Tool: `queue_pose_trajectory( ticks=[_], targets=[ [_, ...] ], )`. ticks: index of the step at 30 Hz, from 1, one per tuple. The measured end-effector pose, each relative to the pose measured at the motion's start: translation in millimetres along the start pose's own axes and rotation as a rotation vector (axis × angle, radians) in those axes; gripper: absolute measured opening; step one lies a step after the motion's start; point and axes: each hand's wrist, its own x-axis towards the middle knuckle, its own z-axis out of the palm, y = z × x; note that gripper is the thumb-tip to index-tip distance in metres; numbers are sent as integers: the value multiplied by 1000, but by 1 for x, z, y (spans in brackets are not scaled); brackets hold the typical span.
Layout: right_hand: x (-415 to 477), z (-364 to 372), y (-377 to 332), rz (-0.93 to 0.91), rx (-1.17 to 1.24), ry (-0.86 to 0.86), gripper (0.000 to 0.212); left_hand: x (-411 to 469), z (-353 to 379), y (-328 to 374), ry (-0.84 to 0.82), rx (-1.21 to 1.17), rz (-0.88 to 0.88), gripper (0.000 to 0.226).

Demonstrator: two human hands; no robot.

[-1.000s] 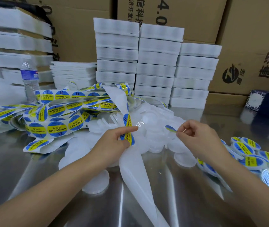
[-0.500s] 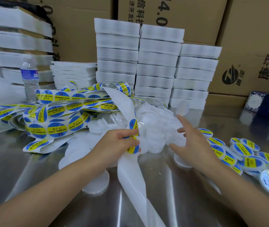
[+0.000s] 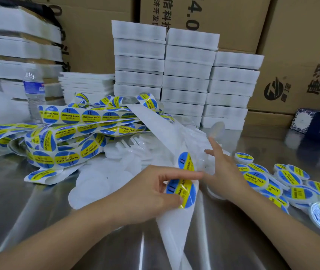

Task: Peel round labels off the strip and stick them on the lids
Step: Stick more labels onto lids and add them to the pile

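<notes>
My left grip (image 3: 151,193) pinches the strip (image 3: 174,228) at a round label (image 3: 185,193) low over the table (image 3: 38,211), while my right grip (image 3: 221,172) spreads wide over the bare lids (image 3: 116,152) just right of it.

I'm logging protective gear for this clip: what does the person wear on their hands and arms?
Nothing that shows. The left hand and right hand are bare, without gloves, and both forearms are uncovered to the frame edge: no sleeves, watch, bracelet or rings visible.

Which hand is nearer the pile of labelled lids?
Right. The right hand hovers just left of the labelled lids; the left hand pinches the label strip farther left.
</notes>
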Motion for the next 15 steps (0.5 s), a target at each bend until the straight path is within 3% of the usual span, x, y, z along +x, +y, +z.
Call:
queue_pose_trajectory(
  ticks=[6,10,15],
  targets=[
    [1,-3,-2,-9,58,60,103,11,-6,-10,134,167,-228,39],
    [1,-11,-7,-18,116,174,105,14,-11,-12,212,119,-260,46],
    [-8,-20,-25,-102,294,283,97,16,-15,-12,245,37,-328,36]
  ],
)
